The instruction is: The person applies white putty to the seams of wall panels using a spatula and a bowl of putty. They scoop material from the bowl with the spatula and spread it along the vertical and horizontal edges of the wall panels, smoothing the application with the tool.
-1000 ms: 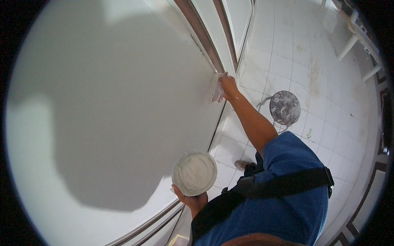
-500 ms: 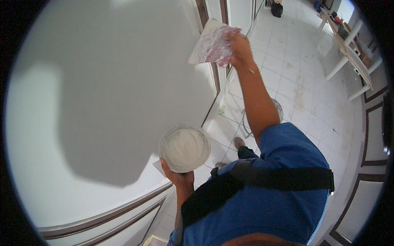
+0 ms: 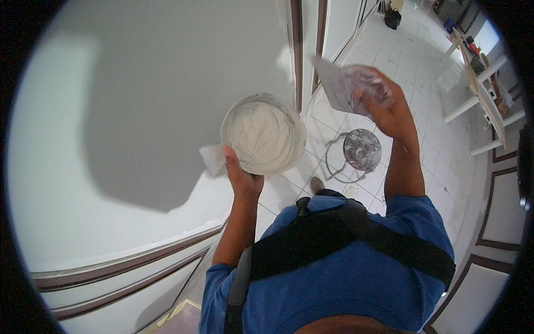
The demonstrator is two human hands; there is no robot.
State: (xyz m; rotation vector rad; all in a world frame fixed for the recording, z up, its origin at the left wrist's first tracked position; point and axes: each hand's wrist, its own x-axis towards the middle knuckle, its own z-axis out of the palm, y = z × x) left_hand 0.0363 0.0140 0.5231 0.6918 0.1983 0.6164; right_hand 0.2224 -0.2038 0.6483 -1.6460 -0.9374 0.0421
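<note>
My left hand (image 3: 241, 177) grips a round tub (image 3: 263, 128) of pale, creamy compound from below, thumb up its near side. A crumpled whitish piece (image 3: 211, 158) shows beside that thumb; I cannot make out what it is. My right hand (image 3: 388, 111) holds a thin, flat scraper-like sheet (image 3: 336, 83), smeared white and pinkish around the fingers, raised to the right of the tub and apart from it. The white wall (image 3: 139, 111) fills the left side, with brown trim (image 3: 296, 44) beyond the tub.
A splattered round stool (image 3: 361, 149) with metal legs stands on the tiled floor (image 3: 389, 55) near my foot. A long bench (image 3: 473, 89) with white legs and items runs along the right, a black bag (image 3: 392, 19) lies far down, and panelled trim (image 3: 498, 206) shows at right.
My left hand has lifted the tub upward. My right hand went from the trim by the wall up, then rightward, drawing back from it with the sheet, which is now tilted differently.
</note>
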